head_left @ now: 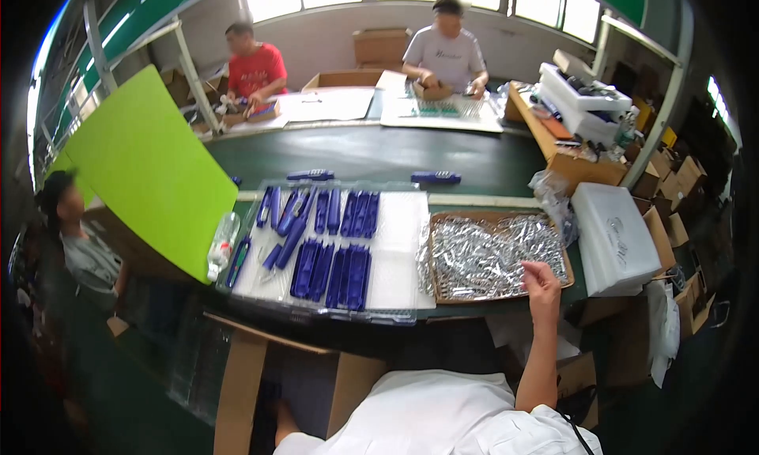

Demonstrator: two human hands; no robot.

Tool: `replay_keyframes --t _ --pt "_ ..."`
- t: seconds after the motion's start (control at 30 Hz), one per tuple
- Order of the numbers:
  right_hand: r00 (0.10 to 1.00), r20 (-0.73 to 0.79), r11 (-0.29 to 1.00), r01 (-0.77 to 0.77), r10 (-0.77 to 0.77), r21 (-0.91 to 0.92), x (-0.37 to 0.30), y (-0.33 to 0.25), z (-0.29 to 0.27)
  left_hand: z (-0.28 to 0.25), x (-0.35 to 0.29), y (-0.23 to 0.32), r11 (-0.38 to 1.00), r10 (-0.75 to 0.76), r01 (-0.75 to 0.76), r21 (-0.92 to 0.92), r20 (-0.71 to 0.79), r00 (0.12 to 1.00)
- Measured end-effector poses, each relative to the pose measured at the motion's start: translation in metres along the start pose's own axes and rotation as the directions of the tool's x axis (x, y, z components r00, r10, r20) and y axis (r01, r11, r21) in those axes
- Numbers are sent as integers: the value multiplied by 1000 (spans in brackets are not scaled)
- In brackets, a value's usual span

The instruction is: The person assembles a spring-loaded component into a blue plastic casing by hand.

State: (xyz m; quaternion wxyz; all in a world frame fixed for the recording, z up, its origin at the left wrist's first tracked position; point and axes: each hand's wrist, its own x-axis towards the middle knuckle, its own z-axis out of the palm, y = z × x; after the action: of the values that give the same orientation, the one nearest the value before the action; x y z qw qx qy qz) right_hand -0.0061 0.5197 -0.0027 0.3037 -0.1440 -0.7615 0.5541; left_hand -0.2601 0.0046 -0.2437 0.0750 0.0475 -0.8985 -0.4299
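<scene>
My right hand [542, 287] is raised over the near right part of a shallow cardboard tray [436, 275]. Its fingers are curled together in a pinch, and what they hold, if anything, is too small to name. Heaped in the tray are many small shiny metal parts [490, 253]. Left of it, dark blue plastic shells [348, 277] lie in groups on a white sheet [393, 257]. My left arm [285, 425] hangs low by an open cardboard box [241, 384]; its hand is lost in shadow.
A clear bottle [224, 245] and a bright green panel [146, 170] stand at the left. Across the dark green belt [340, 151] lie blue handheld units [436, 177]. White foam boxes [615, 232] stand at the right. Two people work opposite; another person [83, 257] is at the left.
</scene>
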Motion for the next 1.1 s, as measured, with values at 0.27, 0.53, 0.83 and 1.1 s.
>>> replay_keyframes --t 0.27,0.53,0.83,1.1 --pt "988 -154 998 21 -12 60 -16 -35 -22 52 30 63 972 110 -122 -201 -68 992" --pt "979 -50 977 200 -197 71 -28 -73 -44 134 -10 65 920 77 -90 -381 -49 996" --pt "975 -94 979 203 -199 33 -31 -132 -56 171 -71 42 878 -28 7 -479 -37 999" --pt "939 -54 940 341 -339 18 -26 -123 -48 134 -57 10 891 -21 -8 -453 -60 998"
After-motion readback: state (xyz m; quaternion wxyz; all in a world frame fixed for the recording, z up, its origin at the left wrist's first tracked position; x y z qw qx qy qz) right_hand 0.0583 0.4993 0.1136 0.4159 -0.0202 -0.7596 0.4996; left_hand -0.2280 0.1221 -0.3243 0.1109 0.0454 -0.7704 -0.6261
